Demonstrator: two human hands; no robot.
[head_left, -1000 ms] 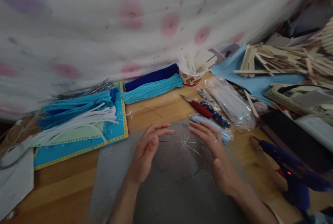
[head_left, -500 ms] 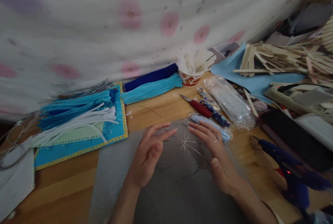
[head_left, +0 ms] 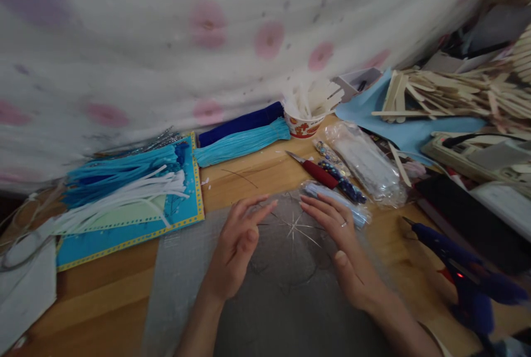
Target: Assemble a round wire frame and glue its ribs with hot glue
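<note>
A star of thin, shiny wires [head_left: 293, 226] lies on the grey mat [head_left: 182, 268], its spokes crossing at one centre. Faint curved lines surround it on the mat. On its left side is my left hand [head_left: 237, 241], fingers stretched out and nothing held. My right hand [head_left: 340, 241], with a ring on one finger, is on the other side, its fingers also extended and empty. Some spoke ends pass close to the fingertips; whether they touch I cannot tell.
Blue and white pipe cleaners [head_left: 124, 174] lie on a blue card at left. Behind stands a paper tub [head_left: 305, 126] of white sticks. To the right are a red-handled knife [head_left: 319, 173], beads [head_left: 342, 180], a glue gun [head_left: 456, 263] with a lit red light, and wooden sticks [head_left: 452, 91].
My left hand's fingertips have shifted very slightly left, away from the wires. Otherwise both hands and the wires stay nearly where they were.
</note>
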